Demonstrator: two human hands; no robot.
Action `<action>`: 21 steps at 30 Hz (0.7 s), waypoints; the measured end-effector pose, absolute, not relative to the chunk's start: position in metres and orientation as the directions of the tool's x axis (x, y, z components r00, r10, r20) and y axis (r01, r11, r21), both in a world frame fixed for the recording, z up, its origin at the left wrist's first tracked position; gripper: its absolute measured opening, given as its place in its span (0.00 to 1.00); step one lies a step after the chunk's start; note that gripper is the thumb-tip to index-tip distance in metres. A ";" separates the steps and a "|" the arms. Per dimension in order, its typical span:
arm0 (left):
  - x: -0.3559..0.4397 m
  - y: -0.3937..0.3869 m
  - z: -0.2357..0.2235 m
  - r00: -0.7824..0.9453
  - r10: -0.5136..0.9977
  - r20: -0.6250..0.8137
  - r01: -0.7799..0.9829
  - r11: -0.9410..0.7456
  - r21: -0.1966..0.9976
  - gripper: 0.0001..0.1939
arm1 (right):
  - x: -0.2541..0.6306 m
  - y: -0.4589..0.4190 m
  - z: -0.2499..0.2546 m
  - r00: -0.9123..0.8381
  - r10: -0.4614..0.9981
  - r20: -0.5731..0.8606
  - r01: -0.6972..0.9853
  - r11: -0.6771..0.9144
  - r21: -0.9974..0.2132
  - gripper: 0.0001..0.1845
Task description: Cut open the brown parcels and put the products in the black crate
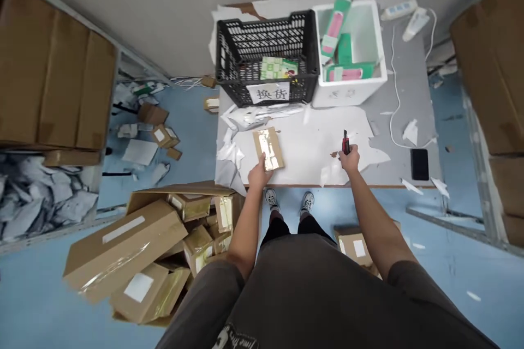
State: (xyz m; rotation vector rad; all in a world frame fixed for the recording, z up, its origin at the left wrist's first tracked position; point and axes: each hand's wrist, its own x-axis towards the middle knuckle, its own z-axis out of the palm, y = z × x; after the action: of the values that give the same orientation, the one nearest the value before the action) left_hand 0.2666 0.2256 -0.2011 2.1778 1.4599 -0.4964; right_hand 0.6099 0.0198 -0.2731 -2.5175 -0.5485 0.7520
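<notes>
My left hand (259,174) grips the near end of a small taped cardboard parcel (268,148) that lies on the grey table (409,103) near its front edge. My right hand (349,158) is closed round a red and black utility knife (346,143), its tip pointing away from me. The knife is about a hand's width to the right of the parcel, above a patch of torn white paper (311,144).
A black crate (268,57) with a paper label and a white foam box (351,52) holding green and pink packs stand at the table's back. A phone (420,164) and cable lie right. An open carton of small parcels (180,240) sits on the floor left.
</notes>
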 end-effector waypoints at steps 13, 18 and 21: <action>0.247 0.289 -0.185 0.611 0.673 -0.417 0.782 -0.431 0.450 0.40 | 0.415 0.239 -0.181 0.365 0.809 -0.460 0.714 -0.560 -0.419 0.33; 0.251 0.334 -0.198 0.708 0.548 -0.445 0.706 -0.560 0.434 0.60 | 0.400 0.253 -0.175 0.418 0.732 -0.538 0.761 -0.605 -0.232 0.33; 0.251 0.341 -0.208 0.706 0.535 -0.465 0.708 -0.567 0.421 0.61 | 0.392 0.252 -0.170 0.407 0.691 -0.597 0.777 -0.606 -0.171 0.38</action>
State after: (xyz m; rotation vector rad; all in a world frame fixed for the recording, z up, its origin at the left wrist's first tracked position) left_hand 0.2513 0.3409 -0.2076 2.3188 0.9439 -0.3831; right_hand 0.3919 0.2516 -0.1704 -2.7448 -1.4406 1.0572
